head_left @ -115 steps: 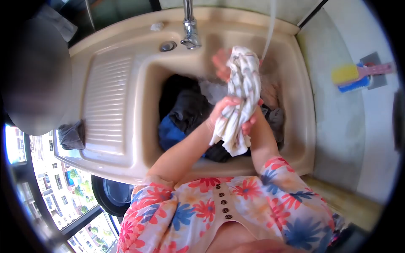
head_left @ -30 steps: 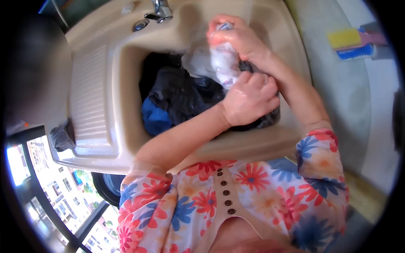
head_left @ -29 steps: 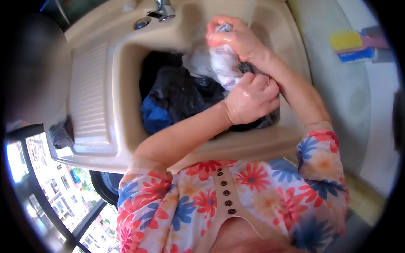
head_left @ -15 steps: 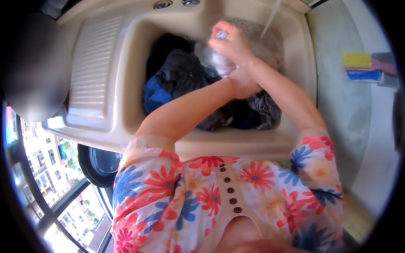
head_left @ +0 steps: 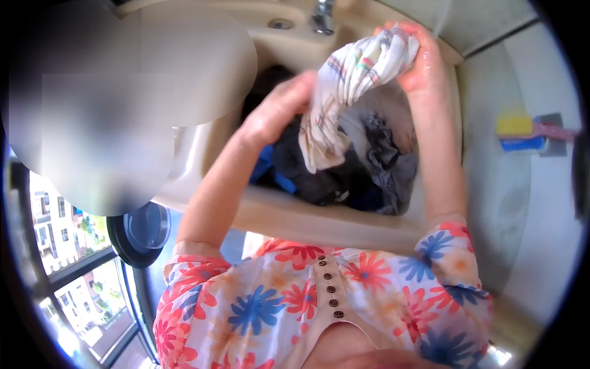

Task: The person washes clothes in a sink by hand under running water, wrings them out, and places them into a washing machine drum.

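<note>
Above the beige sink [head_left: 295, 215], my right hand [head_left: 425, 64] is closed around the upper end of a bunched, wet white cloth with coloured stripes [head_left: 362, 64]. The cloth curves down to the left, its lower end hanging over the dark laundry [head_left: 307, 166]. Beside its left edge is my left hand [head_left: 283, 107], blurred, with its fingers stretched out and their tips right at the fabric. Black, grey and blue garments lie heaped in the basin; a crumpled grey garment [head_left: 393, 166] is at its right side.
A chrome faucet [head_left: 322, 18] stands at the sink's back edge. Brushes with yellow and blue bristles [head_left: 519, 132] are at the right wall. At lower left are a round dark-rimmed door [head_left: 144, 230] and windows [head_left: 80, 277]. Blurred patches cover the upper left.
The white striped cloth has come up out of the basin in my right hand. My hands, together low in the sink before, are now apart. The view has shifted.
</note>
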`<action>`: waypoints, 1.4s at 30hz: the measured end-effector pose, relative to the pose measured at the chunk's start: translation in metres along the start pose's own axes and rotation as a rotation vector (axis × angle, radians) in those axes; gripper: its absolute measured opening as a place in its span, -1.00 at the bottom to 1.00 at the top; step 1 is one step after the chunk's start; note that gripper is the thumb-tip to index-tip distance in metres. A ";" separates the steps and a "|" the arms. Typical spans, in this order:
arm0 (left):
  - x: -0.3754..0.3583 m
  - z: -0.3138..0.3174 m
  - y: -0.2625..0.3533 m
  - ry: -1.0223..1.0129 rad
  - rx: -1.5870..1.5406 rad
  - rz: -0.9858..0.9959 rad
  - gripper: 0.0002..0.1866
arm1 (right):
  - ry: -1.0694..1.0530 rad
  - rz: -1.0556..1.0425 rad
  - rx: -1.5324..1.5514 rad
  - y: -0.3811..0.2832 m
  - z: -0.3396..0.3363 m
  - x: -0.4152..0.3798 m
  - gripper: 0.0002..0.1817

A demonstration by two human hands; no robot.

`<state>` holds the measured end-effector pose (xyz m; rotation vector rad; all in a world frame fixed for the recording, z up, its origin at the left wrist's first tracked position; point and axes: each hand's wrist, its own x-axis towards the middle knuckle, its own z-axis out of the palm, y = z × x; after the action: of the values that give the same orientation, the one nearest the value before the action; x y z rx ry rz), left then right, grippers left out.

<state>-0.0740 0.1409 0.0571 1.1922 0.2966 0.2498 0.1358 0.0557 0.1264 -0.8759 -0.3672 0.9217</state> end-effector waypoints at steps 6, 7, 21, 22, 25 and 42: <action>-0.078 -0.055 0.043 0.241 -0.306 0.324 -0.44 | -0.393 0.077 0.035 0.048 0.082 0.025 -0.60; -0.104 -0.085 0.044 0.422 -0.433 0.455 -0.45 | -0.386 0.067 -0.011 0.068 0.099 0.029 -0.57; -0.537 -0.206 -0.172 1.248 -0.575 -0.084 -0.50 | -0.848 -0.730 -1.598 0.278 0.152 -0.019 -0.77; -0.536 -0.215 -0.212 1.322 -0.576 -0.231 -0.54 | -0.828 -0.698 -1.615 0.275 0.153 -0.012 -0.76; -0.528 -0.243 -0.335 1.532 -0.716 -0.602 -0.74 | -0.821 -0.652 -1.667 0.279 0.159 -0.005 -0.76; -0.339 -0.479 -0.392 1.287 -0.959 -0.174 -0.72 | -0.671 -0.723 -1.582 0.298 0.158 0.029 -0.93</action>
<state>-0.5470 0.3038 -0.4400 -0.0877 1.2244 0.8782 -0.1047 0.2475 -0.0142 -1.6195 -2.0078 0.0295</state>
